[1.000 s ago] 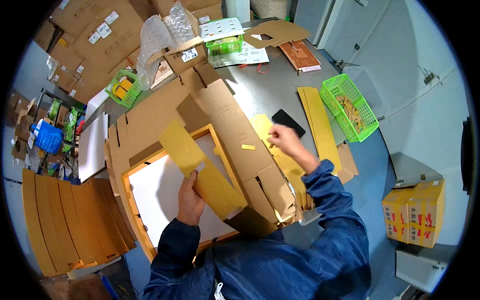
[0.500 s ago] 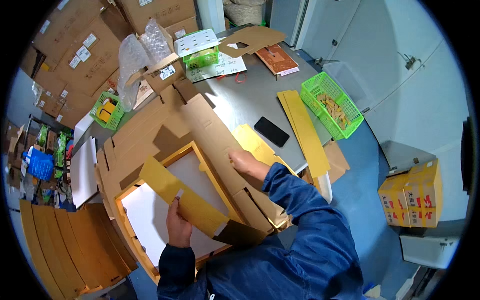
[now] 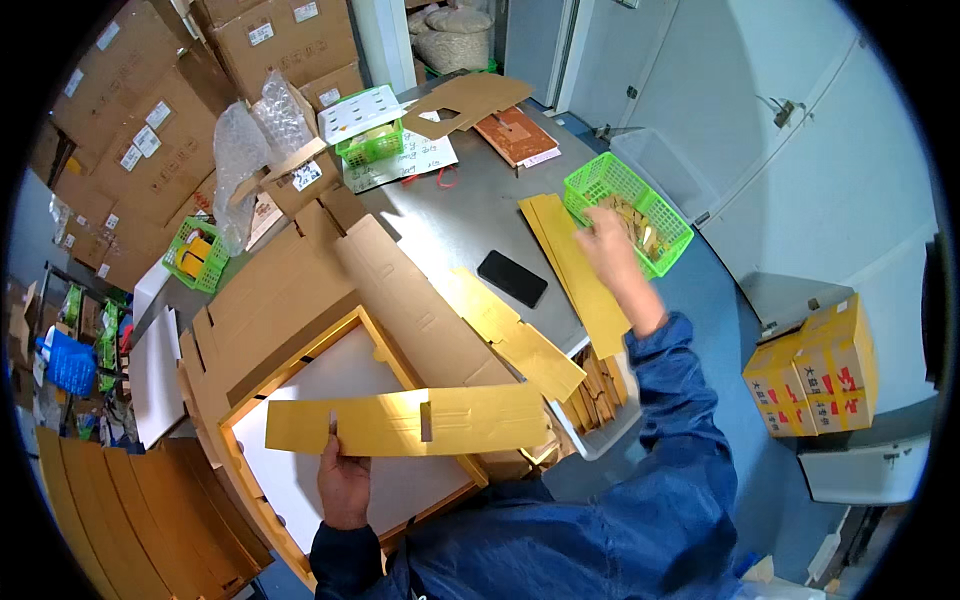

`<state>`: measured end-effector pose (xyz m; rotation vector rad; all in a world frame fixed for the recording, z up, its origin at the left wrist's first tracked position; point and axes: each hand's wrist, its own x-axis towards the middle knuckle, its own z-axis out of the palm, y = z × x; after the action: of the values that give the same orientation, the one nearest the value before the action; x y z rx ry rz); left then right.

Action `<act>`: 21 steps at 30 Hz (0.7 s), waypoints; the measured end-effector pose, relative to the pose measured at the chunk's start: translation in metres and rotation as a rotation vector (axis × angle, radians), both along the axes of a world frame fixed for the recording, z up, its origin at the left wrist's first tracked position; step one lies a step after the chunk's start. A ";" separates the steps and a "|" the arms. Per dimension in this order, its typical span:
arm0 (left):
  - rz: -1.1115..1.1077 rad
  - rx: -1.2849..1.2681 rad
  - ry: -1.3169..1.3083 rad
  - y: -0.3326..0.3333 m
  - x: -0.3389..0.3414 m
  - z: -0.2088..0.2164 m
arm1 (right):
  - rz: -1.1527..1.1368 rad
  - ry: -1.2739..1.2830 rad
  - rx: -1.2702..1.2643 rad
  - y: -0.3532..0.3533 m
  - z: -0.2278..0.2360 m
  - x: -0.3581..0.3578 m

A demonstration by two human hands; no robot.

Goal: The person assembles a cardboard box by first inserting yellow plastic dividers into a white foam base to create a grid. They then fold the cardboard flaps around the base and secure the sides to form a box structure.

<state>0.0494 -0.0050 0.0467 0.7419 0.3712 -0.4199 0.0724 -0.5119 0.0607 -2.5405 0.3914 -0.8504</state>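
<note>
My left hand [image 3: 345,490] is closed on the lower edge of a long yellow cardboard strip [image 3: 380,420] with slots cut in it. The strip is held level above a yellow frame [image 3: 388,352] with a white panel [image 3: 300,500] inside, which rests on opened brown cardboard [image 3: 270,310]. My right hand [image 3: 612,255] reaches to the near left side of a green plastic basket [image 3: 662,262]. Small yellowish-brown pieces [image 3: 648,235] lie in that basket. Motion blurs the right fingers, so whether they grip a piece cannot be made out.
Flat yellow strips [image 3: 575,280] lie beside the basket, near a black phone [image 3: 512,278]. Another yellow cardboard piece [image 3: 520,345] lies closer. A bin of folded brown pieces [image 3: 598,395] stands by my right arm. Stacked cartons [image 3: 150,150] rise at the far left.
My right hand has moved from the brown cardboard flap to the green basket. My left hand has turned the yellow strip from slanting to nearly level. The view has shifted slightly.
</note>
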 end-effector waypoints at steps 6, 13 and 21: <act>-0.113 0.098 -0.160 -0.046 -0.038 0.026 | 0.931 0.114 0.118 0.239 0.032 -0.033; -0.130 0.012 -0.217 -0.028 -0.058 0.030 | 0.964 0.379 -0.014 0.307 0.042 -0.053; -0.122 0.308 -0.169 0.027 -0.098 -0.003 | 0.876 0.367 -0.077 0.380 0.031 -0.089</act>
<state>-0.0487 0.0223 0.0436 1.0963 0.2337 -0.4155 -0.0168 -0.1316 0.0917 -2.5331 -0.6339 -0.0687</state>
